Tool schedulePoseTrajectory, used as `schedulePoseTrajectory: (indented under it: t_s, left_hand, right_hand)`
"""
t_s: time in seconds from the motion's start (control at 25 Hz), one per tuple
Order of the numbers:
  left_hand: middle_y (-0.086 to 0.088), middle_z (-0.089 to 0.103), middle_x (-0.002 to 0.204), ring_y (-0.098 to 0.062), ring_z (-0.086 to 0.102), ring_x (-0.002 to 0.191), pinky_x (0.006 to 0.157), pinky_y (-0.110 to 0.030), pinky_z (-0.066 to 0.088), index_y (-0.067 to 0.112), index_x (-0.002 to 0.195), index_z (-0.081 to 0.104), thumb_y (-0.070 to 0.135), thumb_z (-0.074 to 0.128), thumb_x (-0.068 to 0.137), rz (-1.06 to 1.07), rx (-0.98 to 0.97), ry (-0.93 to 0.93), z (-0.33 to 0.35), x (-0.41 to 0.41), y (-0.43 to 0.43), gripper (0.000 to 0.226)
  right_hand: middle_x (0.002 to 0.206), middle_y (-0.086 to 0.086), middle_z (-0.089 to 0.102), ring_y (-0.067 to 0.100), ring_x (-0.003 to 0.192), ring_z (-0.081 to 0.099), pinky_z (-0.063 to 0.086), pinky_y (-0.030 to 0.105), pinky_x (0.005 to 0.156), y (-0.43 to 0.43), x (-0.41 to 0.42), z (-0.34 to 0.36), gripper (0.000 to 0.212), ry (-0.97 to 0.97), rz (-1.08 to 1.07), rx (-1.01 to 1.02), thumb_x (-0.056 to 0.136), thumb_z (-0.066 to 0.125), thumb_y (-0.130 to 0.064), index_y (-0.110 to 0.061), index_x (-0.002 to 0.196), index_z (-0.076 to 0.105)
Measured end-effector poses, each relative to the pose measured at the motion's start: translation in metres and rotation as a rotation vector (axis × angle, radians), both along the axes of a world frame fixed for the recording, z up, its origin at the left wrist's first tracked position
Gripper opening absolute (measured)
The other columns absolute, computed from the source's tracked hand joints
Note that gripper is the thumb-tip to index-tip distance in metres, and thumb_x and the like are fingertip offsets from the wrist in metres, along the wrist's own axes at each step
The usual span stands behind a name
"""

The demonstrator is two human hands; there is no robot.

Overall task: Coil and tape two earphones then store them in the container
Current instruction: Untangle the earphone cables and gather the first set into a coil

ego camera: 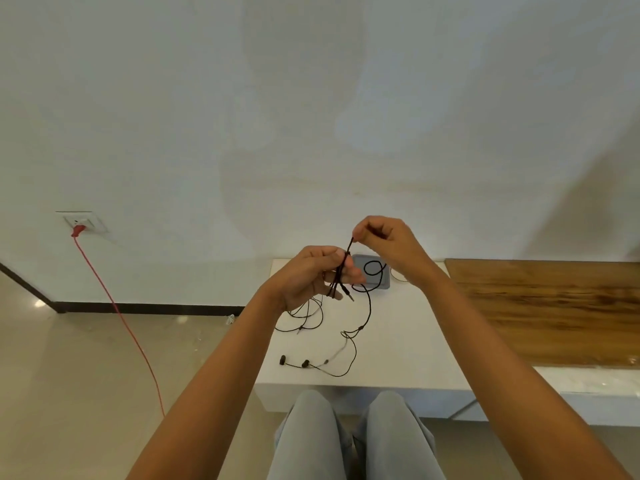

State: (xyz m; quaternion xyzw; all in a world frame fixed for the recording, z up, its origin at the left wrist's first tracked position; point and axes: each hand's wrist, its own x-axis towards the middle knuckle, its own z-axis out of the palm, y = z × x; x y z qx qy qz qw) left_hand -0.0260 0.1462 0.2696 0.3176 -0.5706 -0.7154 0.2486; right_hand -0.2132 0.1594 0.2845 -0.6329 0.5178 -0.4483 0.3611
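A white wall (311,98) fills the upper field; a pale floor (69,375) lies lower left. A white table (415,341) stands against the wall, with a wood board (554,306) lying along its right part. The person's knees (311,427) are just in front of the table edge.

Both hands are raised above the table's far end.
- Left hand (308,278): fingers curled round several strands of the dark cord (370,306).
- Right hand (384,240): just above the left, thumb and forefinger pinching the top of the same cord.

A red cable (121,317) runs from a wall socket (81,221) down across the floor.

A grey container (385,285) sits on the table by the wall, partly hidden behind the hands. From the left hand the cord loops in front of the container, hangs down to the table and ends in two earbuds (305,363) lying near the front edge. Its plug (351,298) dangles below the left hand. A second, thinner earphone (304,320) lies loose on the table beneath the left hand.
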Motion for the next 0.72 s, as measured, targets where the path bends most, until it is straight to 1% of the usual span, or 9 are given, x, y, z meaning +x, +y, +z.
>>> schedulePoseTrajectory:
  t_s: [0.04,0.08,0.16,0.24,0.32,0.36,0.44,0.56,0.72]
  left_hand:
    - [-0.003,0.072,0.085,-0.023,0.071,0.096,0.077,-0.044,0.051,0.014,0.08,0.06,0.02,0.04,0.101,0.003,0.025,0.049,0.003,0.0,0.002,0.03]
    - [-0.003,0.072,0.084,-0.022,0.072,0.093,0.077,-0.047,0.053,0.014,0.08,0.059,0.019,0.039,0.101,0.014,0.045,0.098,0.007,-0.001,0.003,0.03]
    - [-0.005,0.074,0.087,-0.021,0.072,0.09,0.079,-0.056,0.053,0.011,0.079,0.056,0.016,0.036,0.102,0.063,0.079,0.211,0.015,-0.002,0.004,0.03]
    - [-0.009,0.074,0.097,-0.025,0.072,0.094,0.08,-0.062,0.051,0.009,0.079,0.053,0.014,0.036,0.102,0.133,0.092,0.304,0.022,-0.002,-0.001,0.029]
    - [-0.01,0.072,0.106,-0.03,0.067,0.106,0.084,-0.063,0.05,0.01,0.08,0.055,0.013,0.038,0.101,0.212,0.069,0.322,0.023,-0.003,-0.009,0.027]
    - [-0.009,0.071,0.109,-0.03,0.064,0.112,0.086,-0.062,0.05,0.012,0.08,0.056,0.013,0.04,0.101,0.253,0.053,0.311,0.021,-0.003,-0.014,0.027]
    - [-0.006,0.069,0.114,-0.028,0.06,0.118,0.087,-0.057,0.05,0.014,0.081,0.058,0.014,0.041,0.101,0.327,0.006,0.262,0.016,-0.003,-0.021,0.026]
    - [-0.001,0.069,0.114,-0.023,0.059,0.118,0.081,-0.047,0.048,0.015,0.081,0.06,0.018,0.045,0.101,0.365,-0.101,0.13,0.007,-0.002,-0.027,0.025]
    - [0.002,0.073,0.11,-0.018,0.061,0.113,0.078,-0.04,0.042,0.021,0.078,0.067,0.024,0.05,0.099,0.298,-0.198,-0.063,-0.006,0.0,-0.024,0.027]
  right_hand:
    - [0.079,-0.004,0.066,0.002,0.07,0.059,0.045,0.014,0.067,-0.005,0.0,-0.005,0.015,-0.031,0.011,0.038,0.093,0.059,-0.016,-0.018,0.081,0.068]
    - [0.078,-0.002,0.065,0.003,0.066,0.055,0.043,0.015,0.063,-0.01,-0.001,-0.014,0.015,-0.054,0.016,0.083,0.093,0.058,-0.015,-0.015,0.082,0.069]
    - [0.075,0.003,0.06,0.008,0.063,0.05,0.041,0.021,0.063,-0.011,0.001,-0.033,0.015,-0.111,0.025,0.177,0.094,0.056,-0.013,-0.006,0.089,0.069]
    - [0.069,0.001,0.058,0.011,0.061,0.047,0.04,0.024,0.062,-0.001,0.009,-0.049,0.018,-0.162,0.035,0.262,0.094,0.055,-0.014,-0.001,0.091,0.067]
    - [0.058,-0.008,0.057,0.005,0.051,0.045,0.036,0.017,0.052,0.017,0.019,-0.057,0.021,-0.174,0.069,0.306,0.097,0.053,-0.017,-0.006,0.084,0.065]
    - [0.056,-0.01,0.056,0.002,0.048,0.044,0.034,0.015,0.049,0.025,0.023,-0.059,0.024,-0.168,0.089,0.321,0.098,0.05,-0.019,-0.006,0.084,0.064]
    - [0.056,-0.004,0.054,0.006,0.047,0.044,0.036,0.018,0.049,0.039,0.026,-0.062,0.029,-0.14,0.114,0.345,0.1,0.047,-0.023,-0.005,0.083,0.063]
    - [0.057,0.001,0.054,0.011,0.049,0.047,0.041,0.02,0.052,0.051,0.022,-0.056,0.033,-0.089,0.128,0.353,0.1,0.045,-0.023,-0.004,0.082,0.064]
    - [0.055,-0.005,0.047,0.005,0.051,0.039,0.032,0.015,0.051,0.058,0.016,-0.027,0.032,-0.07,0.146,0.292,0.099,0.048,-0.02,-0.005,0.076,0.065]
